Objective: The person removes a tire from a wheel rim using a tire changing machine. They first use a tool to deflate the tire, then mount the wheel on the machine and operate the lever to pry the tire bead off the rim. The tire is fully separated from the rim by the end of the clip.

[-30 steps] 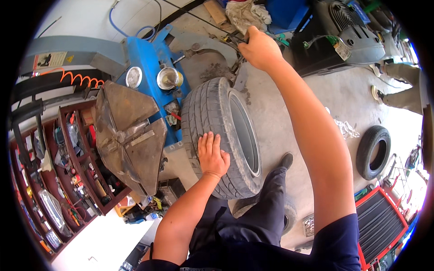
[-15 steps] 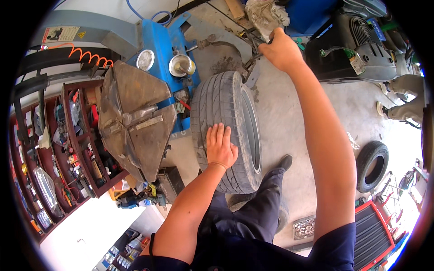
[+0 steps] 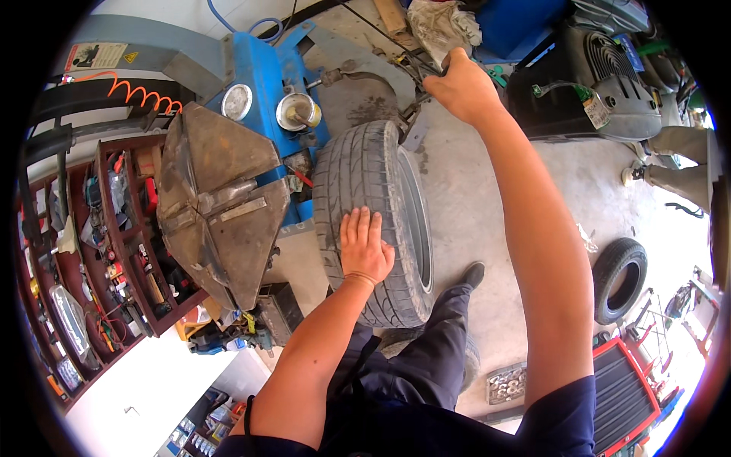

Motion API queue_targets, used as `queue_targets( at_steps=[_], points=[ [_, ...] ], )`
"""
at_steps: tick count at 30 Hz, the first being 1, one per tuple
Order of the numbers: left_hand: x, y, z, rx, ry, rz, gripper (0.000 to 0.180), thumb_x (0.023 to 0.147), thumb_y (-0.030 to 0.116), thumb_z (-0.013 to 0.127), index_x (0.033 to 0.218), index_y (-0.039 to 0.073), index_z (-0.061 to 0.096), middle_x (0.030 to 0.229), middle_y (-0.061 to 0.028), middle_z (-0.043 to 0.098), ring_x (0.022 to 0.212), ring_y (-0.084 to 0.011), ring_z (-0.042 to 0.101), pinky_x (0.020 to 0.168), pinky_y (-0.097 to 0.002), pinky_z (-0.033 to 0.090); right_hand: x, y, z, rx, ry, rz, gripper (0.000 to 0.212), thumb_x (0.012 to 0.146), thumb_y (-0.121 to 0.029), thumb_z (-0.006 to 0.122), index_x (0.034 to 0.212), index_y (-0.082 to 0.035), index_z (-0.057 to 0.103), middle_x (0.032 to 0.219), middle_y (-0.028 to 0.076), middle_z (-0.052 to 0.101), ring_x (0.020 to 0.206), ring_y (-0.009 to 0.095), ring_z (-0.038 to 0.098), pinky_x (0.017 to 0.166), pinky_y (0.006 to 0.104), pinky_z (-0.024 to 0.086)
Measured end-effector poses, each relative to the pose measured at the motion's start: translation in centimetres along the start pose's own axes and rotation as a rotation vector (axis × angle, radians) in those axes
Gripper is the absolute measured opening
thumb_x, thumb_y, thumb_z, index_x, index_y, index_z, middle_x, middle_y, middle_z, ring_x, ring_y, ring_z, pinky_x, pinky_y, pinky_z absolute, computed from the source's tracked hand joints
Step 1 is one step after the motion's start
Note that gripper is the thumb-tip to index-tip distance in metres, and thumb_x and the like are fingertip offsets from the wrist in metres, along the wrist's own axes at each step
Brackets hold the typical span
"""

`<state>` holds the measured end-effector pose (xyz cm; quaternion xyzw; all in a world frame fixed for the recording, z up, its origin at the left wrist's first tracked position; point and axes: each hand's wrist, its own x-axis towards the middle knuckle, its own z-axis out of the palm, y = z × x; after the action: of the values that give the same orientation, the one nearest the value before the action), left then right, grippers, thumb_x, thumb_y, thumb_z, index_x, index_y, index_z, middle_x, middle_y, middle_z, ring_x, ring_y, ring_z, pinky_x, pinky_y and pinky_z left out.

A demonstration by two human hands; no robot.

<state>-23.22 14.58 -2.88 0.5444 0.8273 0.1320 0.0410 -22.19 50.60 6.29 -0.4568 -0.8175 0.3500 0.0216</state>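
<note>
A worn black tire on a metal wheel rim stands upright in front of me, beside the blue tire changer. My left hand lies flat on its tread, fingers stretched out. Further off, my right hand is closed around the dark handle of the bead breaker arm; the fingers hide most of the handle. The curved grey arm reaches out from the machine beyond the tire. Its blade is close to the tire's far right edge.
Left of the tire is the changer's brown turntable. Two open cans, one a paste can with a brush, sit on the machine. A dark red tool rack, a black compressor-like machine, another tire and a person's legs surround the floor.
The whole view has shifted slightly, so things appear a little further left. My left hand stays on the tread and my right hand stays closed on the handle.
</note>
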Motion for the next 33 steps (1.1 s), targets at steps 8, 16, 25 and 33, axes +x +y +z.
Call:
queue_targets(
  at_steps=[8,16,25,33],
  points=[
    [0.0,0.3,0.3,-0.008,0.007,0.005,0.060,0.079,0.014,0.055,0.136,-0.003,0.053,0.142,-0.0263,0.050,0.136,-0.0464,0.043,0.119,-0.0599,0.029,0.1,1.1,0.8,0.080,0.064,0.000,0.071,0.085,-0.038,0.069,0.136,0.007,0.048,0.112,0.026,0.070,0.106,0.038,0.068,0.093,0.0438,0.051],
    [-0.5,0.7,0.4,0.000,-0.012,-0.009,0.059,0.081,0.015,0.053,0.137,-0.003,0.054,0.143,-0.0262,0.050,0.138,-0.0459,0.042,0.120,-0.0595,0.027,-14.0,13.3,11.6,0.572,0.071,0.337,0.040,0.092,-0.026,0.066,0.123,-0.001,0.062,0.112,0.023,0.071,0.106,0.036,0.068,0.092,0.0425,0.053],
    [0.1,1.6,0.6,0.032,0.015,0.013,0.057,0.083,0.017,0.051,0.136,-0.005,0.054,0.142,-0.0270,0.050,0.136,-0.0472,0.043,0.118,-0.0608,0.029,-36.4,9.2,19.6,0.586,-0.015,0.255,0.080,0.084,-0.047,0.081,0.138,0.004,0.052,0.134,0.022,0.055,0.129,0.038,0.054,0.107,0.0425,0.045],
    [0.6,1.7,0.5,0.049,0.025,0.036,0.057,0.082,0.013,0.051,0.135,-0.006,0.053,0.141,-0.0279,0.051,0.134,-0.0469,0.044,0.116,-0.0604,0.030,-30.9,10.6,16.7,0.414,-0.317,0.215,0.095,0.063,-0.066,0.087,0.122,0.006,0.064,0.111,0.020,0.065,0.110,0.038,0.065,0.095,0.0443,0.052]
  ],
)
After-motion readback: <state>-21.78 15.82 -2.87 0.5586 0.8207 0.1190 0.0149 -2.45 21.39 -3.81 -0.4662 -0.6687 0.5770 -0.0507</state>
